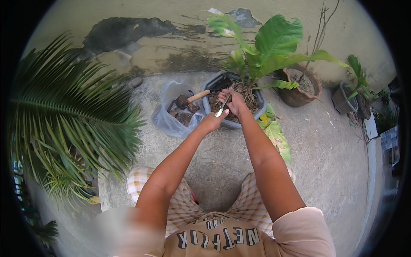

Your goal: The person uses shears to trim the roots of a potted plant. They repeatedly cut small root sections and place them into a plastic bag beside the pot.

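Observation:
My left hand (214, 121) is closed on the pale handle of a small metal tool (219, 112), its kind unclear, over the near-left part of a grey plastic planter (261, 110). My right hand (235, 100) is beside the tool's metal end, palm partly up and fingers curled; whether it grips the metal cannot be told. The planter holds brown soil and a large-leaved green plant (277, 41) with exposed roots (246, 93). A tool with a wooden handle (199, 96) reaches from the planter's left rim over a clear plastic bag (163, 117) containing soil and dark lumps.
A clay pot (297, 96) with a bare-stemmed plant stands right of the planter, a smaller potted plant (345, 99) farther right. Yellow-green cut leaves (278, 139) lie on the concrete. Palm fronds (77, 106) spread at left; a peeling wall (154, 57) rises behind.

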Demonstrator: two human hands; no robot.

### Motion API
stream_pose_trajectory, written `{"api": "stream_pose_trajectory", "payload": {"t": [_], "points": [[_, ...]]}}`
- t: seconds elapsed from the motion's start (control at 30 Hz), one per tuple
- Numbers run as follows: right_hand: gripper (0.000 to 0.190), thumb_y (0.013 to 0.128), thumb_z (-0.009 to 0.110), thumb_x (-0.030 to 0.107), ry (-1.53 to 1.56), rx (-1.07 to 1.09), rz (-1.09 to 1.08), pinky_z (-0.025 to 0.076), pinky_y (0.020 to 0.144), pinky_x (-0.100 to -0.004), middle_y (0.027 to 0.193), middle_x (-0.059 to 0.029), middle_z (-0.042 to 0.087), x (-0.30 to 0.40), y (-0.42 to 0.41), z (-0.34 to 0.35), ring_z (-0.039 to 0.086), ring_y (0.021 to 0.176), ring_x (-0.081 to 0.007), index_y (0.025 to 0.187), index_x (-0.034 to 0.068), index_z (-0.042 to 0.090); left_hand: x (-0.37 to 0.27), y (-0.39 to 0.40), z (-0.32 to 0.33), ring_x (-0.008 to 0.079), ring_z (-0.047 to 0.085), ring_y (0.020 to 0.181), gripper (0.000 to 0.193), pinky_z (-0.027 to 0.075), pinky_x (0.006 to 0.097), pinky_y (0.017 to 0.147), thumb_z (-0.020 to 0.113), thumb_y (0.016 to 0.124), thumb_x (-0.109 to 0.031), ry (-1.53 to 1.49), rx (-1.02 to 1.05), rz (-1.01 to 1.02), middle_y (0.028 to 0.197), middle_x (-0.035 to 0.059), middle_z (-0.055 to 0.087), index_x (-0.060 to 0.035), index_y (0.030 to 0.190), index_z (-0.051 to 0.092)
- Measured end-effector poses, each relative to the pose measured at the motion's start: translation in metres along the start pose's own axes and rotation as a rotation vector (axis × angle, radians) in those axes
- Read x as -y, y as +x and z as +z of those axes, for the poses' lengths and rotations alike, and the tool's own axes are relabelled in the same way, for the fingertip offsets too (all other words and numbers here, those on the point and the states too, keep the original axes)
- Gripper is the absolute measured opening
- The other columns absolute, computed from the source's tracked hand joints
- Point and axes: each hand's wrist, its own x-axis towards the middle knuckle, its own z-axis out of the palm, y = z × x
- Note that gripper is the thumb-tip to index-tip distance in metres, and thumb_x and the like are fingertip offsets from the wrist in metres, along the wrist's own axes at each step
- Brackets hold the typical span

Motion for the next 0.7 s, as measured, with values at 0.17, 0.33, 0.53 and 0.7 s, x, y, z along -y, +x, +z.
{"api": "stream_pose_trajectory", "payload": {"t": [0.17, 0.33, 0.53, 0.7], "points": [[0.04, 0.102, 0.032, 0.024, -0.14, 0.054, -0.044, 0.055, 0.081, -0.0399, 0.099, -0.02, 0.058, -0.008, -0.003, 0.006, 0.062, 0.087, -0.0282, 0.108, -0.011, 0.05, 0.005, -0.003, -0.004, 0.0178, 0.053, 0.046, 0.072, 0.043, 0.0324, 0.042, 0.047, 0.084, -0.068, -0.135, 0.005, -0.073, 0.062, 0.01, 0.057, 0.0032, 0.076, 0.058], [0.038, 0.101, 0.035, 0.024, -0.156, -0.026, -0.062, 0.055, 0.078, -0.0403, 0.103, -0.0197, 0.058, -0.016, 0.012, -0.007, 0.062, 0.085, -0.0279, 0.112, -0.01, 0.049, 0.005, -0.003, -0.004, 0.0173, 0.051, 0.044, 0.067, 0.043, 0.0319, 0.04, 0.052, 0.086, -0.061, -0.328, 0.022, -0.094, 0.058, 0.0073, 0.053, 0.0052, 0.078, 0.058], [0.041, 0.1, 0.039, 0.029, -0.011, -0.181, -0.044, 0.052, 0.081, -0.0409, 0.102, -0.0184, 0.057, -0.016, 0.024, -0.024, 0.059, 0.087, -0.0277, 0.111, -0.009, 0.049, 0.006, -0.004, -0.003, 0.0166, 0.052, 0.05, 0.082, 0.044, 0.0324, 0.047, 0.043, 0.082, -0.073, -0.202, 0.109, -0.122, 0.062, 0.0079, 0.054, 0.007, 0.084, 0.057], [0.034, 0.099, 0.042, 0.024, 0.013, -0.033, 0.055, 0.052, 0.083, -0.0408, 0.099, -0.018, 0.057, -0.015, 0.015, -0.015, 0.059, 0.089, -0.0284, 0.109, -0.008, 0.049, 0.009, 0.002, -0.002, 0.0168, 0.053, 0.053, 0.085, 0.044, 0.0335, 0.048, 0.041, 0.081, -0.076, -0.053, 0.076, -0.089, 0.063, 0.0084, 0.053, 0.0077, 0.087, 0.056]]}}
